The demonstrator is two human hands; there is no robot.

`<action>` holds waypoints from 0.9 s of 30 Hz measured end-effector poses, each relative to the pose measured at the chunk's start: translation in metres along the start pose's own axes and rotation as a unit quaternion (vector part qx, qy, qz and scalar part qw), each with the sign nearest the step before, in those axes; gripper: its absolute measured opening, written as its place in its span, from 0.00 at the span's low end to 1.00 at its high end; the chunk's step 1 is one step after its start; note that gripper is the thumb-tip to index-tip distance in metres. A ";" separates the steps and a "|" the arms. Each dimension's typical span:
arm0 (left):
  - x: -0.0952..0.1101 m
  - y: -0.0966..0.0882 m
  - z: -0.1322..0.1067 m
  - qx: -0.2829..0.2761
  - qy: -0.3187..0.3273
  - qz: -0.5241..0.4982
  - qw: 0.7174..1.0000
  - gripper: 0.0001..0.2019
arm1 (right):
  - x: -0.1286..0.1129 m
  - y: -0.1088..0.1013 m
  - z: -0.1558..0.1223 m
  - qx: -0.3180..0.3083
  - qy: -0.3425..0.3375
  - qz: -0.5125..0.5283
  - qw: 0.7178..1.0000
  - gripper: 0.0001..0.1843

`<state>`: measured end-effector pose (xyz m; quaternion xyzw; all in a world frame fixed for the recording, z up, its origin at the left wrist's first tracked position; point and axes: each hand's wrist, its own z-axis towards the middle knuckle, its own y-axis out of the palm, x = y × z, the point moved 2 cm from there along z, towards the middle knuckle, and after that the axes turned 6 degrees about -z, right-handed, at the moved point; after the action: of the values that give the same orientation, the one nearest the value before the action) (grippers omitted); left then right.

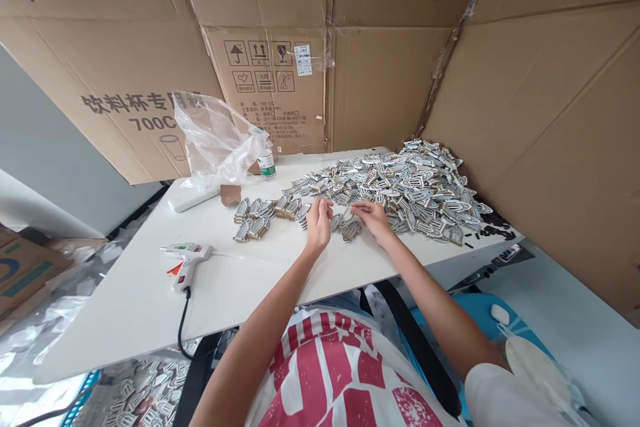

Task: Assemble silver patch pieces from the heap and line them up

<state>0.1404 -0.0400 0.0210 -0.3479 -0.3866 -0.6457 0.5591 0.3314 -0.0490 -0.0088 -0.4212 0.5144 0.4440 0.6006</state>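
Observation:
A big heap of small shield-shaped patches [415, 190] in white, gold and black covers the far right of the white table [150, 293]. Short stacked rows of the same patches [257, 217] lie to its left. My left hand [319, 220] rests at the near edge of the heap, fingers curled together on a small stack of patches. My right hand [371, 217] lies beside it, fingers bent over patches [350, 230] under its fingertips. What exactly each hand holds is partly hidden.
A white glue gun [186, 260] with a black cord lies on the table's left. A crumpled clear plastic bag [215, 140], a small bottle [266, 161] and a cardboard scrap [230, 194] sit at the back. Cardboard walls [390, 73] surround the table. More patches lie in a bin [135, 397] below.

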 end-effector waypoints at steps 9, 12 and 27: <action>0.010 0.000 -0.002 -0.009 -0.010 -0.020 1.000 0.27 | -0.003 0.027 0.012 -0.029 -0.035 -0.047 0.998 0.19; 0.010 0.000 -0.002 -0.009 -0.009 -0.016 1.000 0.27 | -0.005 0.032 0.013 -0.031 -0.046 -0.073 0.996 0.16; 0.008 0.000 -0.002 -0.007 -0.007 -0.011 1.000 0.24 | -0.025 0.033 -0.001 0.010 -0.190 -0.330 0.925 0.11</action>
<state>0.1394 -0.0455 0.0270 -0.3520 -0.3893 -0.6524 0.5467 0.2972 -0.0438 0.0139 -0.4692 0.2270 0.2871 0.8037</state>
